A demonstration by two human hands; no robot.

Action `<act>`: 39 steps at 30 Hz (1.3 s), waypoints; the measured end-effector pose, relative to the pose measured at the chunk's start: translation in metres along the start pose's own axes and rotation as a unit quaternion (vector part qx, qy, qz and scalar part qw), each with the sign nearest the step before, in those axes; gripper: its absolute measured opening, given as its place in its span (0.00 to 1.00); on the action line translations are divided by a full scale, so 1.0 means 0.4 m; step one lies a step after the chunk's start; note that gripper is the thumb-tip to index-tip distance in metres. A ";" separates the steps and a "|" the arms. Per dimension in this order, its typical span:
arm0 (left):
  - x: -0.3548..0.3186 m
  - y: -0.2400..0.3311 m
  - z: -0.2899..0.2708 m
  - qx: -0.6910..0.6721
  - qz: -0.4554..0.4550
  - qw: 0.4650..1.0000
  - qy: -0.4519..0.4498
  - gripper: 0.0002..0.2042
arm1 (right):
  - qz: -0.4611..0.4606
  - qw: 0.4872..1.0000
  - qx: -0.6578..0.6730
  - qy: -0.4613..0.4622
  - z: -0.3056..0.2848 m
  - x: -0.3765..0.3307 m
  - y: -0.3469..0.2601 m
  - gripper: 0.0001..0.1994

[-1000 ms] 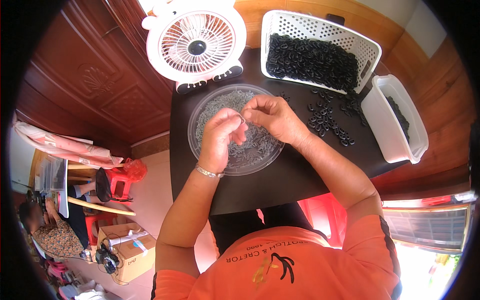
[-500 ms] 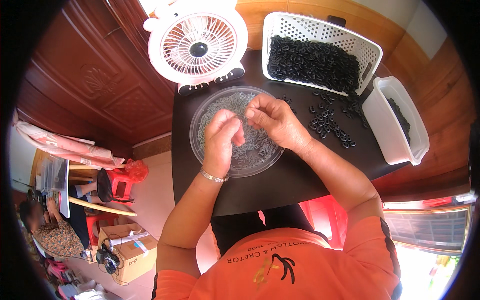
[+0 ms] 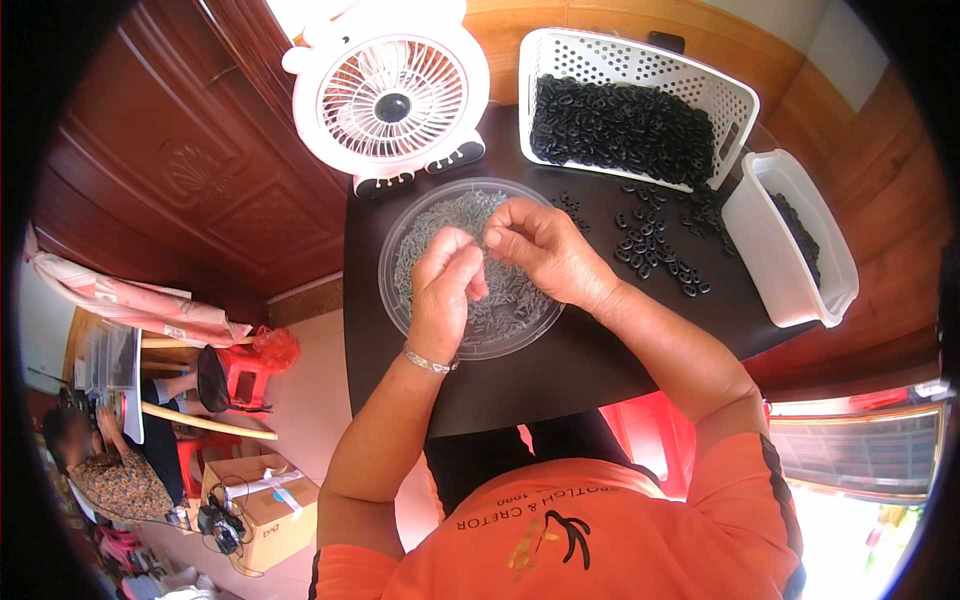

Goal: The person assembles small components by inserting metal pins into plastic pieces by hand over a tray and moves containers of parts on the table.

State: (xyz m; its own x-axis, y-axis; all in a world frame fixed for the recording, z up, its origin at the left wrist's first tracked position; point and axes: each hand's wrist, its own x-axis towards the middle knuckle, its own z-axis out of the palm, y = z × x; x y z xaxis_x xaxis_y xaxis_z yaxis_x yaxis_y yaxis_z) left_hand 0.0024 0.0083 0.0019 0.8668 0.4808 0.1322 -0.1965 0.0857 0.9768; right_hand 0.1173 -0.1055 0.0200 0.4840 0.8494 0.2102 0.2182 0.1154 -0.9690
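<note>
Grey pieces lie before us on the dark surface, left of and nearer than the perforated white basket of black rings, heaped loose in a round clear tub. Above that tub we hold our left grip and right grip just beside each other, with the heap beneath both. Each has thumb and fingertips pinched together, though we cannot tell what sits between.
</note>
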 end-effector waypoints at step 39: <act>0.001 0.014 -0.004 -0.019 -0.026 0.999 0.028 0.06 | 0.211 0.834 -0.509 -0.014 -0.342 -0.011 0.012 0.10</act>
State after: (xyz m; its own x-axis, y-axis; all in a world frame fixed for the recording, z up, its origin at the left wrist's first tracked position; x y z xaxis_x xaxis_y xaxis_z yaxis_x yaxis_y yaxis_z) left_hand 0.0007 0.0104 0.0073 0.8501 0.5220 0.0700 -0.1691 0.1446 0.9749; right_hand 0.2320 -0.1789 0.0324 0.6825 0.7175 -0.1395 0.6470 -0.6818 -0.3412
